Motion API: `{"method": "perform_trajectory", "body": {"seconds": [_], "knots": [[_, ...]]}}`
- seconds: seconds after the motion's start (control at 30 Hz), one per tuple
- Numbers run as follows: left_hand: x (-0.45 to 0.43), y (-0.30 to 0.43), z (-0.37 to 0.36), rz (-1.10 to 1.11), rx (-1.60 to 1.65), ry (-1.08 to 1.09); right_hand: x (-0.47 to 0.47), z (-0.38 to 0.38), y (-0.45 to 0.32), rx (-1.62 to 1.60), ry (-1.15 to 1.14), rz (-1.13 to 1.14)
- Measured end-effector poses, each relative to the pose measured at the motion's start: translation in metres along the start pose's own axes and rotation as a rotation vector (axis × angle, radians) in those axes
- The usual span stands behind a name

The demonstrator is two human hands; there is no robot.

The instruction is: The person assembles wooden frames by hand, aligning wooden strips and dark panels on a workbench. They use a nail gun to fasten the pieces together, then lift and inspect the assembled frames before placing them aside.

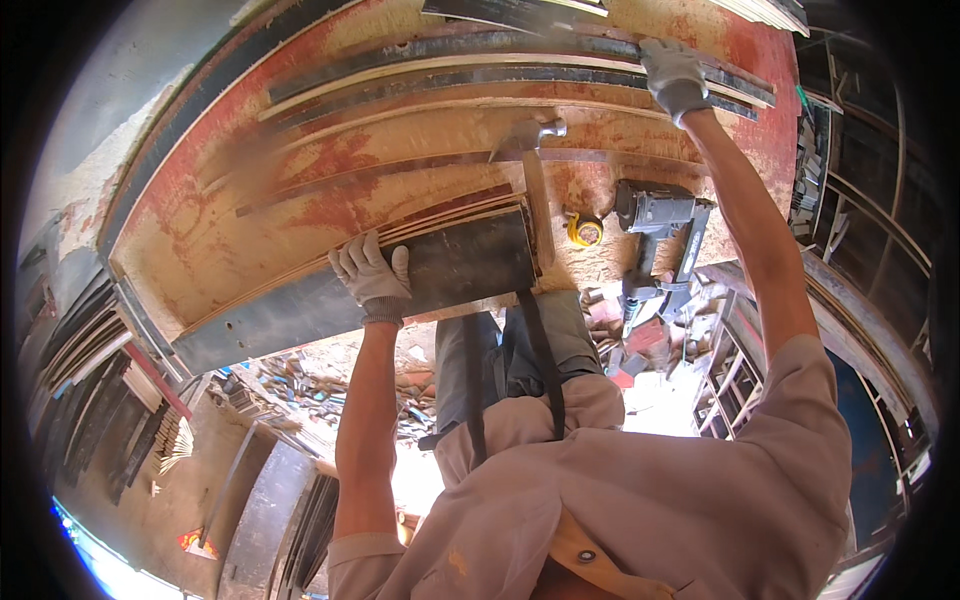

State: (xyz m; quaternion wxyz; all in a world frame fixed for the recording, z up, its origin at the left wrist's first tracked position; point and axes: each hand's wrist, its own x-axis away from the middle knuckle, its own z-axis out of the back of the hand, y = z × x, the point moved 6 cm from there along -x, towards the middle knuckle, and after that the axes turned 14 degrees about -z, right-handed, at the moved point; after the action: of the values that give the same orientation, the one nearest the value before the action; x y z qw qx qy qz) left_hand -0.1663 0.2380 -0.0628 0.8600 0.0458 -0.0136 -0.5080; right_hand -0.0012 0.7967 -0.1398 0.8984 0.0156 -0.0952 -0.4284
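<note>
My left hand (373, 274), in a pale knit glove, lies on a stack of dark-faced plywood boards (465, 259), fingers spread over its far edge. My right hand (673, 71), gloved too, is stretched to the far side of the workbench, its fingers bent over a long dark plywood strip (465, 51); the fingertips are partly hidden. A second plywood strip (480, 75) runs alongside, just nearer to me. Between my hands, a claw hammer (534, 172) lies with its handle towards me, beside the stack's right end. A yellow tape measure (585, 229) sits right of the handle.
A black nail gun (660, 225) rests at the bench's right edge, its lower part over the edge. The wooden workbench (315, 161) has worn red paint and sawdust. Wood offcuts (300, 386) litter the floor below. Stacked boards (90, 352) stand at the left.
</note>
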Motion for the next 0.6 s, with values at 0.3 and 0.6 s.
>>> {"method": "perform_trajectory", "body": {"seconds": [0.3,0.6], "knots": [[0.003,-0.002,0.001,0.048,0.066,-0.033,-0.006,0.006,0.002,0.003,-0.082,0.078],[0.003,-0.008,-0.006,0.148,0.132,-0.074,0.002,-0.106,0.071,0.498,0.192,0.311]]}}
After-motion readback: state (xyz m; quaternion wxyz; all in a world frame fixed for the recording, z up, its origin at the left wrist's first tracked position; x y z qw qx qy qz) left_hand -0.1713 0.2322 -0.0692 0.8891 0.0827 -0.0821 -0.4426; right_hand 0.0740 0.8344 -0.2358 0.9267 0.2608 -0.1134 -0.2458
